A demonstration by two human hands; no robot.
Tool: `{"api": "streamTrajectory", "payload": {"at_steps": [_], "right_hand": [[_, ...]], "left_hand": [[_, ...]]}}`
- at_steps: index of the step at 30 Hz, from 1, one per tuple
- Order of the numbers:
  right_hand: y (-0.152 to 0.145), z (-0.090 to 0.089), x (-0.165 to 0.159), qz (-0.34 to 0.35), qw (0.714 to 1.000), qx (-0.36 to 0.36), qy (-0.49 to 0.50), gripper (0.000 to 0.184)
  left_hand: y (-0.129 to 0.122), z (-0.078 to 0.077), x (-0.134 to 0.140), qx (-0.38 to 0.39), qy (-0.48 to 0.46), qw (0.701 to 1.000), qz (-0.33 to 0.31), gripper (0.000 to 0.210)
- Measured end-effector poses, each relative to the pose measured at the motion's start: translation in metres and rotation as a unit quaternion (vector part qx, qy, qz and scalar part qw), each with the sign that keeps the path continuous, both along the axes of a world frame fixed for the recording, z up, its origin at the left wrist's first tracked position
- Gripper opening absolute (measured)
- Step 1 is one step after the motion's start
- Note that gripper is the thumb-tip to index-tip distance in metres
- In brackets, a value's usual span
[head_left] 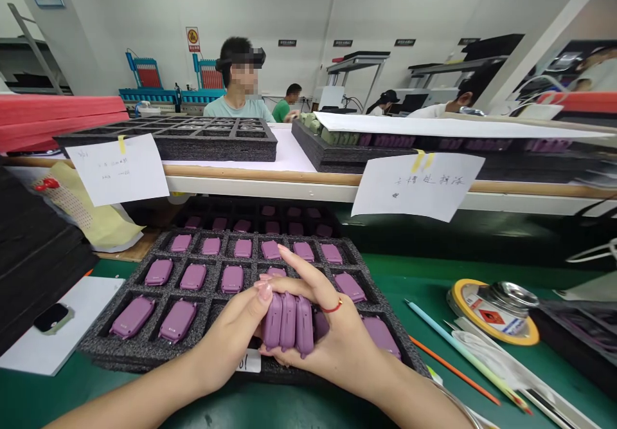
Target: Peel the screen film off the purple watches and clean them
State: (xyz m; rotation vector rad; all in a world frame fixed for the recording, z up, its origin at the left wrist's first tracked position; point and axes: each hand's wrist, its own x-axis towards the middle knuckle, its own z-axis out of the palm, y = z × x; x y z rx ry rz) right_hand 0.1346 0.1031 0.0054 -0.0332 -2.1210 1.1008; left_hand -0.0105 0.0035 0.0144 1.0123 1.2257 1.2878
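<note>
My right hand (344, 336) is wrapped round several purple watch cases (288, 323), which stand on edge side by side. My left hand (236, 319) presses its fingers and thumb against the left end of this row, closed on the same cases. Its other fingers are partly hidden behind them. Below and behind both hands lies a black foam tray (209, 300) with square pockets. Purple watch cases (178, 319) lie flat in many of its pockets; my hands cover some of the front ones.
To the right lie a light blue brush (453, 339), an orange stick (456, 371) and a round yellow-rimmed tin (523, 332). A dark-screened watch (53, 318) rests on white paper at left. A shelf (299, 188) with foam trays crosses ahead; a person (238, 98) sits beyond it.
</note>
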Motion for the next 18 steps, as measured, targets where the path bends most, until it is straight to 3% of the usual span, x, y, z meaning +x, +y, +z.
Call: {"api": "streamTrajectory", "payload": {"at_steps": [7, 11, 16, 18], "right_hand": [[0.0014, -0.0040, -0.0004, 0.014, 1.000, 0.001, 0.006, 0.108], [0.0023, -0.0062, -0.0008, 0.019, 1.000, 0.015, -0.003, 0.100], [0.0002, -0.0008, 0.0026, 0.000, 0.993, 0.118, -0.006, 0.096], [-0.0004, 0.0026, 0.0054, -0.009, 0.994, 0.110, -0.001, 0.102]], "left_hand": [[0.0011, -0.0013, -0.0011, 0.034, -0.009, 0.999, -0.012, 0.059], [0.0029, 0.0002, 0.0011, -0.007, -0.007, 1.000, -0.016, 0.070], [0.0031, 0.0024, 0.0024, -0.004, 0.066, 0.998, 0.025, 0.047], [0.0015, 0.0040, 0.0024, 0.017, 0.114, 0.993, 0.037, 0.049]]}}
